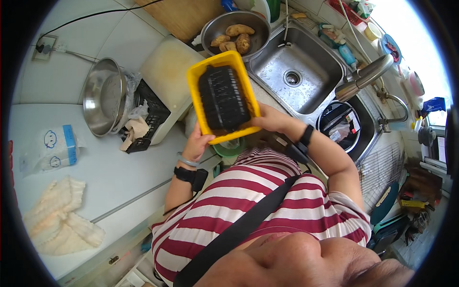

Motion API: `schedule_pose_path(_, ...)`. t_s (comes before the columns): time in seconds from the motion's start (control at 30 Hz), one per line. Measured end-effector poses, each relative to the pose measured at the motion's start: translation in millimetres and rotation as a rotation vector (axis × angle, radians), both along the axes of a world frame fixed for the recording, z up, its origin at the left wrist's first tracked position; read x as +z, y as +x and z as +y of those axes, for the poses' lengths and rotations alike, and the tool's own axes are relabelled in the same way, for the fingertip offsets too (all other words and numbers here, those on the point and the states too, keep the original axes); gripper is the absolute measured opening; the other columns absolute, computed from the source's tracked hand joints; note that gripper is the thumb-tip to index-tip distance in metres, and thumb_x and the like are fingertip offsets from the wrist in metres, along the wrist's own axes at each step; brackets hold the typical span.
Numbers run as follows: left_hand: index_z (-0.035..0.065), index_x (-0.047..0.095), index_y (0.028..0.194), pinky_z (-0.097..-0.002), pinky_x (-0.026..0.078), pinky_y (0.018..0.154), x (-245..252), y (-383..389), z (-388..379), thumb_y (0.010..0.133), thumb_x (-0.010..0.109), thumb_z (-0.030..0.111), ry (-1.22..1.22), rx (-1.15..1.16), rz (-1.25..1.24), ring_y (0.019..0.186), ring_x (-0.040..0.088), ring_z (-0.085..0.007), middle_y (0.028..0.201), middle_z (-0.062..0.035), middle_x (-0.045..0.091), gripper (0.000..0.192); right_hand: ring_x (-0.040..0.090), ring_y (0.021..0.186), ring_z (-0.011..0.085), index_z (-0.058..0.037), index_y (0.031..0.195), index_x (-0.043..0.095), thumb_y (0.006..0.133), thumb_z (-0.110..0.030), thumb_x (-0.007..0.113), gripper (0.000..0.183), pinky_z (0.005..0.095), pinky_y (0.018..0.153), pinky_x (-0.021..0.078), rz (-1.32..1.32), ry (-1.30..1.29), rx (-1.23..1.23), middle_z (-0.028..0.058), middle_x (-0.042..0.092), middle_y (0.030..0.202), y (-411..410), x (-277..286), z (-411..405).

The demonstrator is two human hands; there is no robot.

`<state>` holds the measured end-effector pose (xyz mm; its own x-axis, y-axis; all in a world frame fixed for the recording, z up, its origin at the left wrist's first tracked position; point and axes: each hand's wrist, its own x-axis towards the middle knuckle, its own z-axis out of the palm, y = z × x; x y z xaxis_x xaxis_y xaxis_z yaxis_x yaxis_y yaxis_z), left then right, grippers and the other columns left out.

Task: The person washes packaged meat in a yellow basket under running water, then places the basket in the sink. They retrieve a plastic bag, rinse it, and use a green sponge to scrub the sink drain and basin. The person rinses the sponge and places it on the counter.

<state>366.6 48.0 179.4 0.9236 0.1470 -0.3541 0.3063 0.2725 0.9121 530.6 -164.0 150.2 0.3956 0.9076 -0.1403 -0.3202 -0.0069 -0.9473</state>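
Observation:
A yellow plastic basin (255, 104) is held up in front of me, tilted, with a dark ribbed object (224, 97) lying inside it; what that object is I cannot tell. My left hand (197, 142) grips the basin's lower left corner, thumb over the rim. On the lower right side, my right hand (270, 117) holds the same basin. Just beyond the basin stands a steel bowl (265, 39) with several potatoes (240, 30) in it.
A double steel sink (276, 57) with a faucet (369, 77) lies to the right. A black crate (157, 111), steel bowls (104, 97), a plastic packet (53, 147) and a cream cloth (64, 222) are on the left. A green basin (229, 149) sits below the yellow one.

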Motion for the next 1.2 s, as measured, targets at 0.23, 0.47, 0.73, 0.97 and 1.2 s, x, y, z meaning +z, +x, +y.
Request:
schedule_pose_path(0.23, 0.0144, 0.024, 0.134, -0.0406, 0.048, 0.086, 15.7, -15.4, 51.3, 0.077, 0.043, -0.005, -0.145, 0.265, -0.012, 0.101, 0.055, -0.0256, 0.120, -0.0087, 0.045, 0.063, 0.060, 0.077, 0.0195, -0.0041, 0.118, 0.043, 0.075, -0.007, 0.050, 0.043, 0.0299, 0.063, 0.0531, 0.031, -0.278, 0.094, 0.0095, 0.057, 0.096, 11.1, 6.9, 111.6)
schedule_pose_path(0.47, 0.0094, 0.035, 0.121, -0.0511, 0.044, 0.090, -37.7, 1.1, 116.1, 0.077, 0.046, -0.003, -0.156, 0.514, -0.142, 0.099, 0.053, -0.0313, 0.107, -0.0125, 0.050, 0.047, 0.053, 0.097, 0.0226, 0.0005, 0.131, 0.031, 0.078, -0.027, 0.064, 0.069, 0.0324, 0.076, 0.0475, 0.028, -0.253, -0.096, 0.0159, 0.051, 0.111, 19.7, 24.2, 163.3)
schedule_pose_path(0.73, -0.0074, 0.031, 0.122, -0.0486, 0.027, 0.105, -44.4, 53.3, 153.4, 0.084, 0.049, 0.011, -0.344, 0.689, -0.180, 0.121, 0.032, -0.0361, 0.128, -0.0203, 0.035, 0.046, 0.055, 0.092, 0.0220, -0.0016, 0.133, 0.033, 0.077, -0.031, 0.065, 0.071, 0.0293, 0.078, 0.0459, -0.149, -0.151, 0.018, 0.0151, 0.054, 0.109, 53.3, 7.5, 91.5)
schedule_pose_path(0.97, -0.0084, 0.029, 0.126, -0.0442, 0.030, 0.105, -51.8, 85.8, 148.5, 0.091, 0.044, 0.037, -0.182, 0.743, -0.347, 0.122, 0.031, -0.0312, 0.129, -0.0174, 0.034, 0.059, 0.061, 0.082, 0.0220, 0.0009, 0.106, 0.052, 0.084, -0.021, 0.057, 0.032, 0.0312, 0.070, 0.0521, 0.331, -0.164, -0.686, 0.0135, 0.059, 0.097, 42.9, -32.9, -145.0)
schedule_pose_path(1.2, 0.0010, 0.044, 0.093, -0.0338, 0.046, 0.076, -128.8, 87.3, 138.4, 0.086, 0.048, 0.046, -0.101, 0.724, 0.181, 0.081, 0.053, -0.0243, 0.092, -0.0105, 0.050, 0.045, 0.053, 0.075, 0.0163, -0.0040, 0.096, 0.054, 0.080, -0.016, 0.055, 0.020, 0.0304, 0.070, 0.0473, 0.586, -0.468, -1.692, 0.0056, 0.054, 0.084, -27.4, -108.7, -304.4)
